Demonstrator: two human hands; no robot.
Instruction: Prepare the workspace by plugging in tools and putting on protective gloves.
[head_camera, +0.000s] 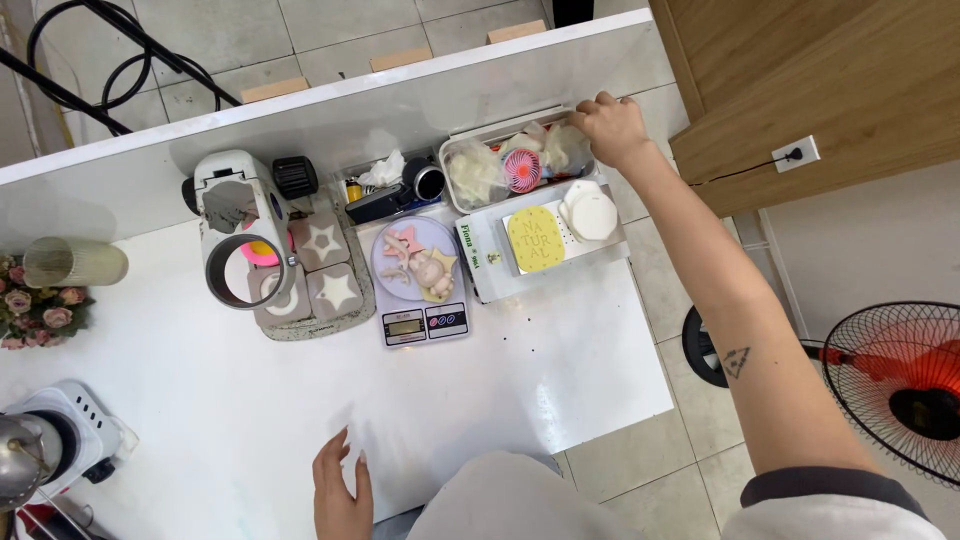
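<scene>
Your right hand (610, 128) reaches to the far right of the white table (300, 400), its fingers curled over the far right corner of a clear plastic tray (455, 150); from above you cannot tell whether they pinch the rim or something inside it. The tray holds whitish bagged pieces and a pink round piece (521, 169). Just near of it lies a white box (560, 262) carrying a yellow oval mould (535, 239) and a white hexagonal mould (588, 211), the two touching. Left of the box stands a small kitchen scale (425, 323) with a pale plate of star-shaped and rounded pieces on top. Farther left, a grey tray (318, 325) holds square moulds with star and crescent hollows, and a white machine (235, 215) with a ring-shaped part overlaps its left side. Your left hand (340, 488) rests flat on the near edge of the table, fingers spread, holding nothing. At the far left are a ribbed glass (75, 262) lying on its side and some pink flowers (40, 310).
</scene>
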